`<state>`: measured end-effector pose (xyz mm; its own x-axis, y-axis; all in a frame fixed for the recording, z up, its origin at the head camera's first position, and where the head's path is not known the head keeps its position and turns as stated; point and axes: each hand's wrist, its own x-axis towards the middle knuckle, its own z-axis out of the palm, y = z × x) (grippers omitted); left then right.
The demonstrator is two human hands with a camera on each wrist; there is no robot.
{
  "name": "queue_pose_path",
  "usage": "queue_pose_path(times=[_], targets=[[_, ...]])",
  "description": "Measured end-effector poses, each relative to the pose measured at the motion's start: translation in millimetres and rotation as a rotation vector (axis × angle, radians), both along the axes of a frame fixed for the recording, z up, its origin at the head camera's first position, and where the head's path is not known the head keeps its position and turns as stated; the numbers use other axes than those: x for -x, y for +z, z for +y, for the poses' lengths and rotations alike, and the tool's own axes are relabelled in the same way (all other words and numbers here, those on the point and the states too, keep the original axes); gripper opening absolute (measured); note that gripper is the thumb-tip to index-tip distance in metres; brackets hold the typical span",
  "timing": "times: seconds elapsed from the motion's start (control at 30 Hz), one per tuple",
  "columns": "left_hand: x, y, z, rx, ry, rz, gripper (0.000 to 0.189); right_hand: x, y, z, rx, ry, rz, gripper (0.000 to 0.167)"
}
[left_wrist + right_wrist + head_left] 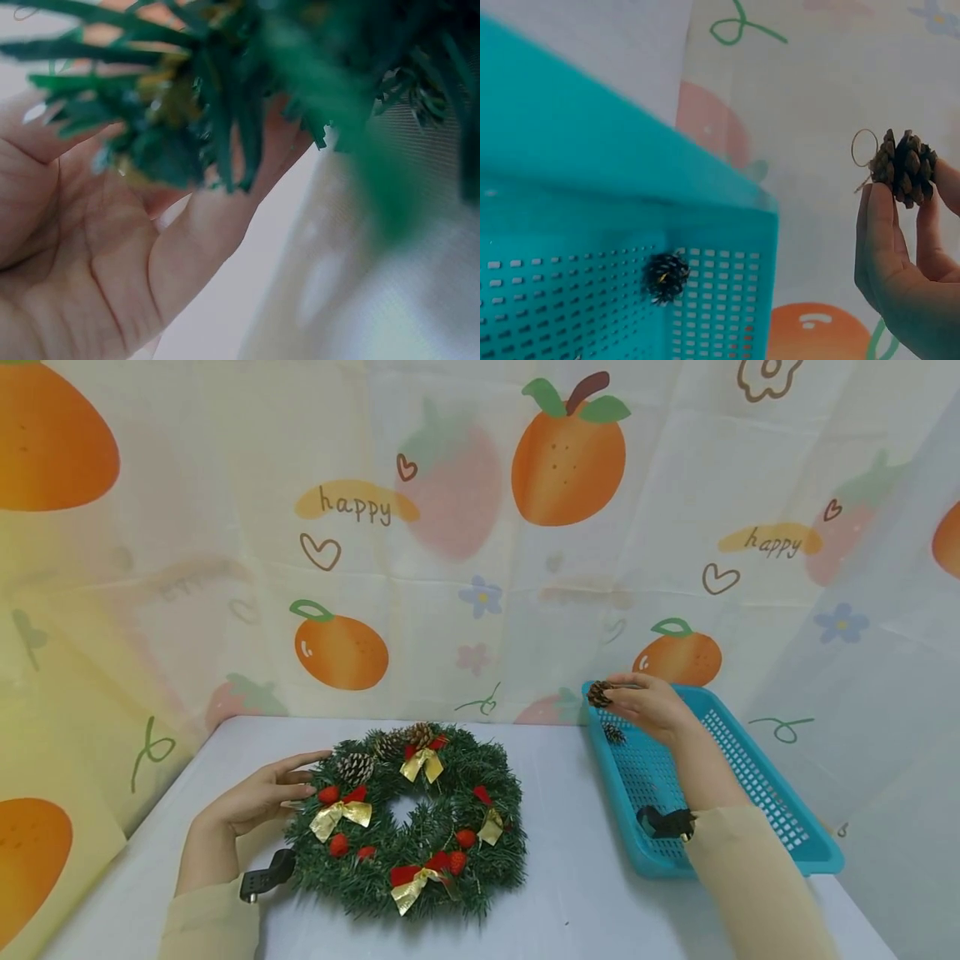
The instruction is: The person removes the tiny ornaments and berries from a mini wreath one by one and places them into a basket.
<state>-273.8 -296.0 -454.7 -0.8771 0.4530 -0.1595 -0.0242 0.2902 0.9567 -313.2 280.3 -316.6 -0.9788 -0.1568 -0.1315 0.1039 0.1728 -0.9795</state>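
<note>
A green wreath [487, 777] lies flat on the table, trimmed with gold-and-red bows, red berries and several pine cones on its upper left part. My left hand [258, 789] rests against its left edge, the fingers loosely extended; in the left wrist view green needles partly cover the fingers. My right hand [648, 706] pinches a brown pine cone [905, 169] between thumb and fingers, over the far left corner of the blue basket [618, 818]. A thin gold loop [865, 148] hangs from that cone. Another, white-tipped pine cone [666, 277] lies inside the basket.
The blue perforated basket stands at the right of the white-covered table [558, 827], with raised walls. A fruit-printed curtain [465, 635] hangs along the table's back edge. Black wrist cameras [270, 874] sit on both wrists, the left one close to the wreath.
</note>
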Motion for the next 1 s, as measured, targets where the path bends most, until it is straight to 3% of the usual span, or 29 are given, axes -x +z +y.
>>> queue_pose_path(times=[0.2, 0.5, 1.0], targets=[[-0.2, -0.4, 0.3, -0.016, -0.010, -0.011, 0.069, -4.6, -11.6, 17, -0.010, -0.024, -0.009, 0.034], [-1.3, -2.1, -1.2, 0.014, 0.015, -0.005, 0.070, -7.7, -21.7, 31, -0.009, -0.067, -0.050, 0.050], [0.8, -0.6, -0.2, 0.008, 0.001, -0.009, 0.070, -8.5, -40.4, 47, 0.012, -0.104, -0.128, 0.052]])
